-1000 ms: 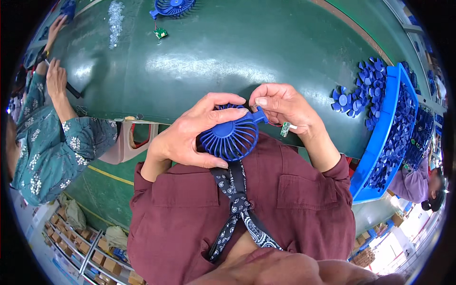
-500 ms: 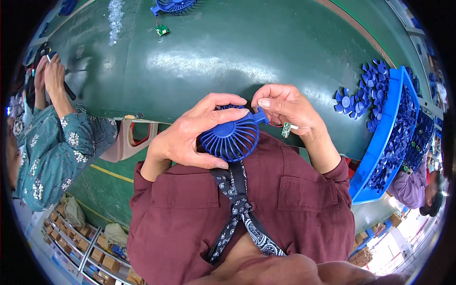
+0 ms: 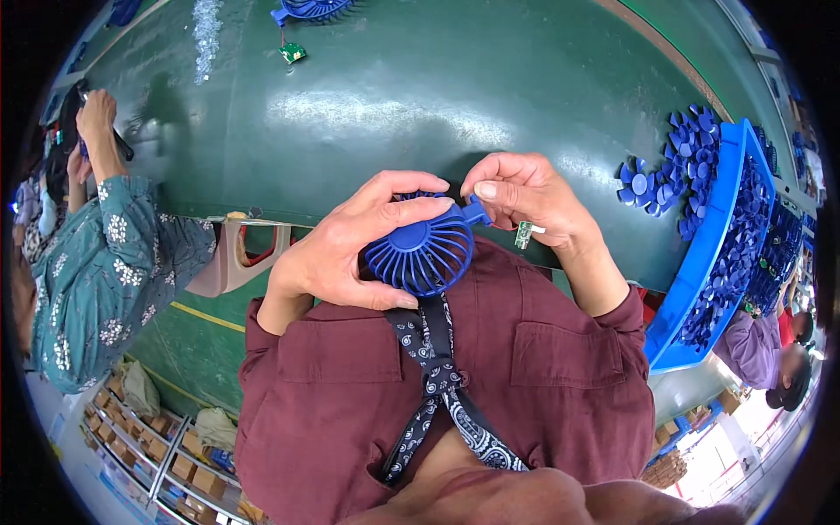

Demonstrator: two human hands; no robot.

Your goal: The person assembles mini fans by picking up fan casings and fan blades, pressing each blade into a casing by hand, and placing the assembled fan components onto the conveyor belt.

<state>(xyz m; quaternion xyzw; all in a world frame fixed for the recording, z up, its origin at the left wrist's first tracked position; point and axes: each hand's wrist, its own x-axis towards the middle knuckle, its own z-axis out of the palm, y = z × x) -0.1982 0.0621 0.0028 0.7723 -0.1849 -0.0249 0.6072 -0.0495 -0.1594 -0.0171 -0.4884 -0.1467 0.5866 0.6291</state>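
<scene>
My left hand (image 3: 346, 241) is wrapped round a blue fan housing (image 3: 422, 254) with a slotted round grille, thumb on the near side and fingers over the far side. The short neck of the housing points right, toward my right hand (image 3: 534, 197). There the thumb and forefinger are pinched together close to the neck; what lies between them is too small to make out. A small green circuit board (image 3: 523, 234) hangs below my right hand, with a bit of red wire between it and the neck.
On the right, a blue bin (image 3: 663, 337) holds many blue fan blades, with loose blue fan blades (image 3: 639, 185) beside it on the green table (image 3: 376, 79). Another fan housing (image 3: 315, 9) with a wired circuit board (image 3: 292, 53) lies at the far side. A co-worker's sleeve (image 3: 96, 280) is at left.
My hands and the fan housing hold almost the same pose. At left, the co-worker's hands have shifted slightly, and the whole view has moved a little.
</scene>
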